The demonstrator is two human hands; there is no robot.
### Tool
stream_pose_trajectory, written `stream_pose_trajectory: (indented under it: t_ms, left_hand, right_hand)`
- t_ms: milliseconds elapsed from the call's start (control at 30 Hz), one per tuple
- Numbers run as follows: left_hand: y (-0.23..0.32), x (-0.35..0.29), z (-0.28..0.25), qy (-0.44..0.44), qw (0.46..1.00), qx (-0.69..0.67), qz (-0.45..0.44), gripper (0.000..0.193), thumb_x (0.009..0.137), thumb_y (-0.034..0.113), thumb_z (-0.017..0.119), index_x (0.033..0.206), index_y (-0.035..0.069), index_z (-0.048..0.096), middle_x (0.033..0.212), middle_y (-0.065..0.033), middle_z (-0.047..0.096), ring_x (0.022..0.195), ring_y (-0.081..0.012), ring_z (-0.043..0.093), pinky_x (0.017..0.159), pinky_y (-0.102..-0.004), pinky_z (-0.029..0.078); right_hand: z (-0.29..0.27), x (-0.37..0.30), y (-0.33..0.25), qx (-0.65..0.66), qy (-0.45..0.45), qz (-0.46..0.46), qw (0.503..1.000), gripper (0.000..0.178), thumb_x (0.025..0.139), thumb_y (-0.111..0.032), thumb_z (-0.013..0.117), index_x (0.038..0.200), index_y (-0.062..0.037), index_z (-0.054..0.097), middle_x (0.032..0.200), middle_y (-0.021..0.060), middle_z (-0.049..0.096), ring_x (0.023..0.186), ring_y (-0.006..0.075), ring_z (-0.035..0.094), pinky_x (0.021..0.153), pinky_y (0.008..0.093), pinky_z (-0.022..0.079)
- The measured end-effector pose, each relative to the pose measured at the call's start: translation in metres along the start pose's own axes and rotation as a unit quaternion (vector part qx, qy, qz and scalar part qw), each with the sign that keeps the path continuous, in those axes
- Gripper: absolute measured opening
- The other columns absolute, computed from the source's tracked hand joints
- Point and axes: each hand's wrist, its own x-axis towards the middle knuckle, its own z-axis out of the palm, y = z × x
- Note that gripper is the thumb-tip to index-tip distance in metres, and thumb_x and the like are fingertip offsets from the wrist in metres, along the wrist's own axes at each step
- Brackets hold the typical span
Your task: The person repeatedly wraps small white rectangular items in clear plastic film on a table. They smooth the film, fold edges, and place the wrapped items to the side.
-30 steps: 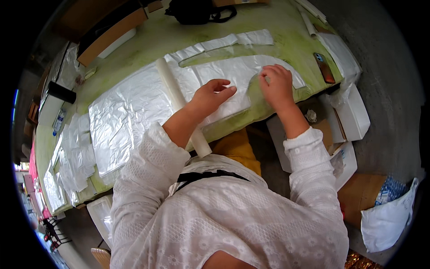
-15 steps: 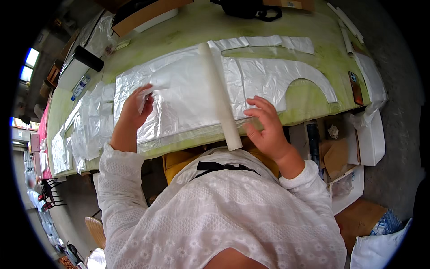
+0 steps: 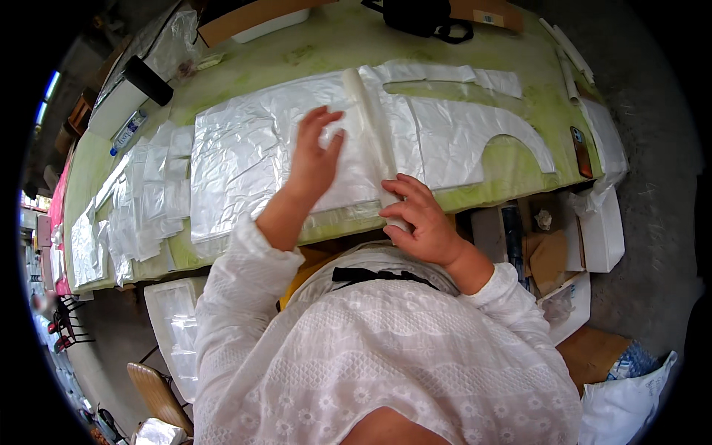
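Note:
A thin white plastic apron, glossy and creased, lies flat on the green-covered table, its curved cut-outs and straps to the right. Across it leans a long pale roll, its near end close to my waist. My right hand has its fingers curled over that near end, the thumb on the near side. Left of the roll, my left hand hovers over the film, fingers apart and slightly blurred. It holds nothing that I can see.
Folded plastic pieces lie at the left, near a water bottle and a black cylinder. A phone rests by the right edge. A black bag and cardboard box stand at the back.
My left hand has moved right toward the roll, and the bit of film in its fingers is gone. My right hand has come left onto the roll's near end.

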Motion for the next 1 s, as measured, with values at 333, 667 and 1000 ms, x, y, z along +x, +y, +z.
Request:
stream_pose_trajectory:
  t_ms: [333, 667, 1000]
  left_hand:
    - [0.018, -0.022, 0.024, -0.261, 0.916, 0.297, -0.065, 0.064, 0.1, 0.032, 0.054, 0.156, 0.006, 0.039, 0.166, -0.0137, 0.033, 0.156, -0.0388, 0.023, 0.128, -0.0535, 0.016]
    - [0.03, -0.017, -0.011, -0.199, 0.947, 0.22, -0.127, 0.068, 0.092, 0.042, 0.07, 0.154, 0.025, 0.048, 0.166, -0.0174, 0.032, 0.154, -0.051, 0.018, 0.118, -0.0746, 0.014]
    - [0.033, -0.022, -0.034, -0.14, 0.977, 0.151, 0.052, 0.045, 0.094, 0.023, 0.072, 0.138, 0.018, 0.064, 0.155, -0.0102, 0.052, 0.149, -0.0454, 0.034, 0.119, -0.0645, 0.028]
  right_hand:
    - [0.009, 0.007, -0.01, -0.024, -0.004, -0.044, 0.999, 0.027, 0.074, -0.012, 0.08, 0.099, -0.0096, 0.072, 0.137, 0.0108, 0.061, 0.139, 0.0458, 0.044, 0.115, 0.0524, 0.04]
    - [0.016, 0.038, -0.025, -0.031, -0.1, -0.063, 0.992, 0.022, 0.077, -0.013, 0.079, 0.096, -0.007, 0.072, 0.118, 0.0107, 0.07, 0.138, 0.0438, 0.048, 0.113, 0.0548, 0.041]
    - [0.026, 0.038, -0.026, -0.045, -0.085, -0.051, 0.994, 0.018, 0.078, -0.015, 0.079, 0.093, -0.0086, 0.071, 0.112, 0.0078, 0.071, 0.133, 0.0383, 0.053, 0.113, 0.0583, 0.038]
